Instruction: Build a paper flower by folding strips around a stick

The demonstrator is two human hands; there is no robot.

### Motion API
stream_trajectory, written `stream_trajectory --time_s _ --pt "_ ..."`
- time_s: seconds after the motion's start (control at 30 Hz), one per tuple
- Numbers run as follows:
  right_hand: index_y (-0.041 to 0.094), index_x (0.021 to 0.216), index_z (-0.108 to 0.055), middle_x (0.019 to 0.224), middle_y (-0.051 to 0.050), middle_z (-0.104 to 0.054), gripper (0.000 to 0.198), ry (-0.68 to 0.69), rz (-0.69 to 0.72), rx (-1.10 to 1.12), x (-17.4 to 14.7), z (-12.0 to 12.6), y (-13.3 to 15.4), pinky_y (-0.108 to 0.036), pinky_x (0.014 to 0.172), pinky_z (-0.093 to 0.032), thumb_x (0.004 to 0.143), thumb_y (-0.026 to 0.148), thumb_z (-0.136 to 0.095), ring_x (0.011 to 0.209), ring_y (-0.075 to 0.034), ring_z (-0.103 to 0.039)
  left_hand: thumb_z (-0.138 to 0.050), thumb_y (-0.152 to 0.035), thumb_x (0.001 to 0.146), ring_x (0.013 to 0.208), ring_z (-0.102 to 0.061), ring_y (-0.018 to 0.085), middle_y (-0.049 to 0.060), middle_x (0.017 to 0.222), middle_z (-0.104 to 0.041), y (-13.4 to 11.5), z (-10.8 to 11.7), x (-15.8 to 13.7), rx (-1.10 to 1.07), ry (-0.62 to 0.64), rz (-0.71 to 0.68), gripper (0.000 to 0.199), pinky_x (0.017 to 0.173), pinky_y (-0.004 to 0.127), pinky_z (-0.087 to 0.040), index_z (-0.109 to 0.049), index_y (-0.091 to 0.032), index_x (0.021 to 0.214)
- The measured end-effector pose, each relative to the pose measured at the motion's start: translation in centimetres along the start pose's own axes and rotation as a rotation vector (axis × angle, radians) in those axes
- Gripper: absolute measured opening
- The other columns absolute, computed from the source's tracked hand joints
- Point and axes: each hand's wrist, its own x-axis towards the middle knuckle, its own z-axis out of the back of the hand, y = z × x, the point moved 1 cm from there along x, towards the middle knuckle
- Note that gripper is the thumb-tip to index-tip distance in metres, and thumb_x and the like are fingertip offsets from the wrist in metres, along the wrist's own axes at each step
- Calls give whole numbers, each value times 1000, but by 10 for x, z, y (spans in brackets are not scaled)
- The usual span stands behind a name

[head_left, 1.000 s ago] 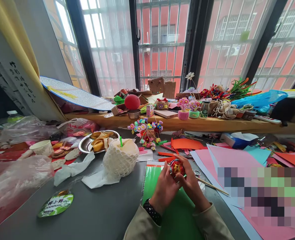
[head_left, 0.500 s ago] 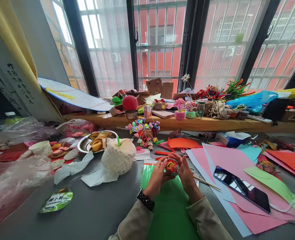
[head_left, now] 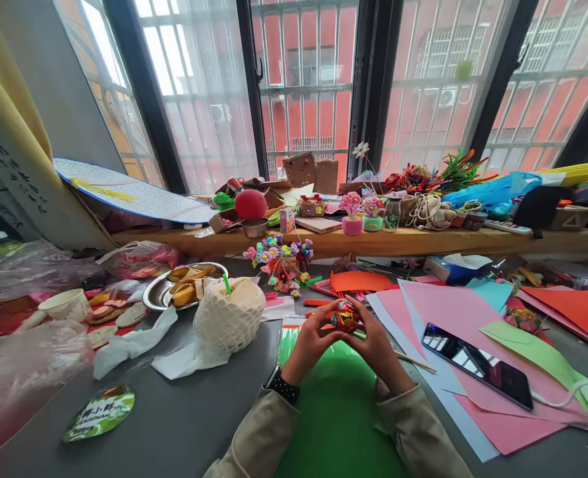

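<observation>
Between my two hands is a small round paper ball [head_left: 346, 317], patterned in red, gold and green. My left hand [head_left: 311, 340] curves round its left side, thumb below and fingers behind. From the other side my right hand [head_left: 375, 342] closes on it the same way, the thumbs almost meeting underneath. Beneath both wrists lies a glossy green sheet [head_left: 336, 411] on the grey table. A thin wooden stick [head_left: 416, 360] pokes out just right of my right hand.
Pink paper sheets [head_left: 443, 305] and a phone [head_left: 478, 365] lie on the right. To the left stand a wrapped coconut [head_left: 230, 315] with a green straw and a metal bowl [head_left: 154, 299] of food scraps. A bunch of craft flowers [head_left: 281, 262] sits ahead, below the cluttered sill [head_left: 398, 244].
My hands have turned the ball and brought their thumbs together below it, so more of its patterned face shows. The whole view has shifted slightly.
</observation>
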Motion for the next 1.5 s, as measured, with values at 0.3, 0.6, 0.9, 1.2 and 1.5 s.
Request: stream_trajectory --time_s 0.3,0.6,0.9,1.2,1.5 --pt "21 126 -30 121 -10 -45 65 103 87 -98 -2 5 -4 -33 78 -49 69 33 -59 105 -22 -48 -63 -17 63 93 -53 18 6 112 -47 -7 12 -2 255 36 -37 53 80 32 -47 -47 -27 113" --pt "18 121 -42 107 -7 -59 58 73 49 -109 -4 5 -5 -30 75 -51 67 28 -61 89 -20 -58 -66 -16 58 81 -57 17 6 96 -57 1 12 -2 75 -61 15 37 70 31 -50 -57 -17 94" --pt "21 119 -45 99 -6 -63 52 -11 45 -147 -6 -2 -15 -30 68 -53 70 32 -57 81 -20 -61 -65 -20 60 86 -57 18 7 102 -55 8 12 -1 65 -83 22 39 74 31 -49 -57 -18 99" --pt "20 127 -32 118 -11 -49 64 -20 53 -115 -5 -6 -16 -35 71 -53 70 36 -57 96 -23 -55 -58 -22 68 90 -55 17 8 116 -46 6 13 0 141 -25 -18 48 76 31 -48 -45 -23 114" --pt "23 125 -36 99 -6 -62 63 37 39 -93 -5 -5 -19 -33 68 -52 68 32 -60 77 -20 -62 -67 -18 57 87 -54 17 7 105 -53 5 18 1 192 14 41 51 74 30 -46 -50 -20 105"
